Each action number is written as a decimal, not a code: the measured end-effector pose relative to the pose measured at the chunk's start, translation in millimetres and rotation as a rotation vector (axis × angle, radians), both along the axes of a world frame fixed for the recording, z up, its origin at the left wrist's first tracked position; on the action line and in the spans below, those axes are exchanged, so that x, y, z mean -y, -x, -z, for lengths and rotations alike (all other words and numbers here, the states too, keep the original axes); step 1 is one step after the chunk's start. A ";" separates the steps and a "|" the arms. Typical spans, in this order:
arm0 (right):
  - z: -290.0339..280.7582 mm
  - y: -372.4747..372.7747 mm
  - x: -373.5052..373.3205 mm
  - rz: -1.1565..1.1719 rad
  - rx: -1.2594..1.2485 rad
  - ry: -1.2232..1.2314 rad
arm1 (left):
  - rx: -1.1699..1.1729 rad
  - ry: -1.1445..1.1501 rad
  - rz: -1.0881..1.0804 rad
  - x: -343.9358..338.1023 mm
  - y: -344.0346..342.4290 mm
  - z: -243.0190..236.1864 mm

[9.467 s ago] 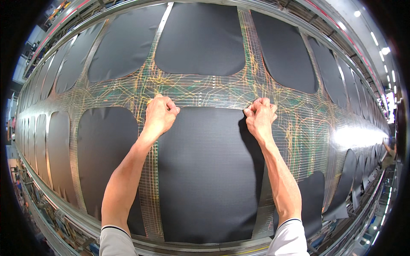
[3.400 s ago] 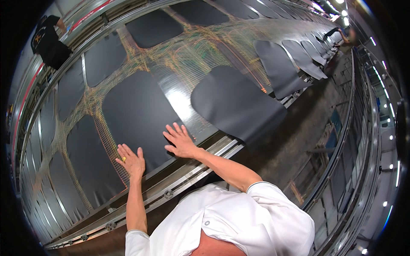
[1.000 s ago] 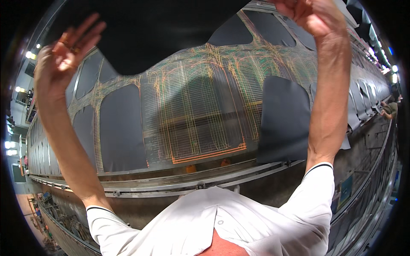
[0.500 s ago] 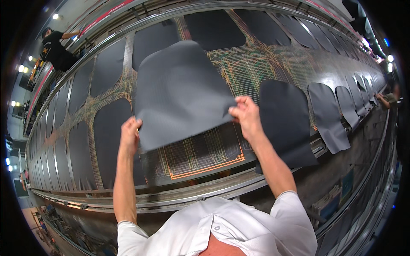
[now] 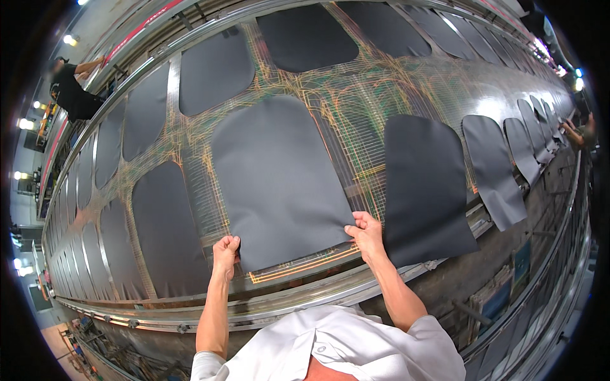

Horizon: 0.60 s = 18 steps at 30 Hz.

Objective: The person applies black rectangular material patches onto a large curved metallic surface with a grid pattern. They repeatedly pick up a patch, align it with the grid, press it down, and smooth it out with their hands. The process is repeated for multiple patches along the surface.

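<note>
A dark grey sheet piece (image 5: pixel 279 178) with a rounded far end lies mostly down on the long table, over coloured outlines. My left hand (image 5: pixel 225 254) pinches its near left corner, fingers closed. At the near right corner my right hand (image 5: pixel 365 233) grips the edge between thumb and fingers. Slight ripples run across the near part of the sheet. Orange lines (image 5: pixel 305 267) show just beyond its near edge. Close to my right hand is another dark sheet piece (image 5: pixel 422 190), its near end hanging over the table's edge.
More dark panels (image 5: pixel 165 222) lie in rows along the table. A metal rail (image 5: pixel 267 309) runs along the near edge. One person (image 5: pixel 73 89) in black stands across the table at far left; another person's arm (image 5: pixel 575 133) reaches in at far right.
Both hands have come nearer to me and lower, drawing the sheet with them. The sheet, raised and bowed before, now lies nearly flat over the outlines.
</note>
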State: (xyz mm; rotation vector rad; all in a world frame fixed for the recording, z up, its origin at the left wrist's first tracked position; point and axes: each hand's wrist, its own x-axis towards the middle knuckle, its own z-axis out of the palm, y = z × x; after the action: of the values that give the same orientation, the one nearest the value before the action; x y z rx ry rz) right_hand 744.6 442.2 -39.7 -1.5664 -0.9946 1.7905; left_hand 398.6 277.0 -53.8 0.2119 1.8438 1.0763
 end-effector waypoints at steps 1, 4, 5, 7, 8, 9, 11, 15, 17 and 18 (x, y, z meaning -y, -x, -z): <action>4.7 -2.7 2.7 -0.007 -0.037 0.021 | 0.014 -0.015 -0.017 0.4 -4.4 -3.4; 8.4 -2.1 8.7 -0.004 -0.058 0.029 | 0.013 0.015 -0.015 6.4 -6.6 -5.9; 7.4 -2.3 9.6 0.000 -0.047 0.026 | 0.004 0.039 -0.009 8.3 -8.2 -5.8; 6.9 -6.3 10.5 0.006 -0.046 0.031 | 0.013 0.061 0.013 8.7 -14.6 -12.0; 7.1 -8.6 11.1 0.009 -0.045 0.034 | 0.035 0.060 0.027 8.8 -19.3 -16.0; 7.0 -9.4 11.6 0.005 -0.047 0.040 | 0.057 0.058 0.036 10.4 -22.3 -18.0; 7.3 -11.3 12.9 -0.002 -0.052 0.053 | 0.044 0.073 0.049 14.0 -24.3 -18.1; 13.8 -16.5 18.9 0.041 -0.025 0.053 | 0.050 0.058 0.041 25.9 -21.5 -9.1; 11.2 -14.9 20.9 0.054 0.009 0.058 | 0.049 0.061 0.035 28.2 -22.1 -8.7; 11.8 -16.4 21.7 0.043 0.015 0.059 | 0.046 0.064 0.031 28.6 -22.9 -11.2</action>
State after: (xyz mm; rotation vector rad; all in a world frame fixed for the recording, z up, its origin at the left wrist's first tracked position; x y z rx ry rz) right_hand 760.9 420.5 -51.6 -1.6268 -0.9156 1.7958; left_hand 421.6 248.4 -42.6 0.1764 1.8249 0.9914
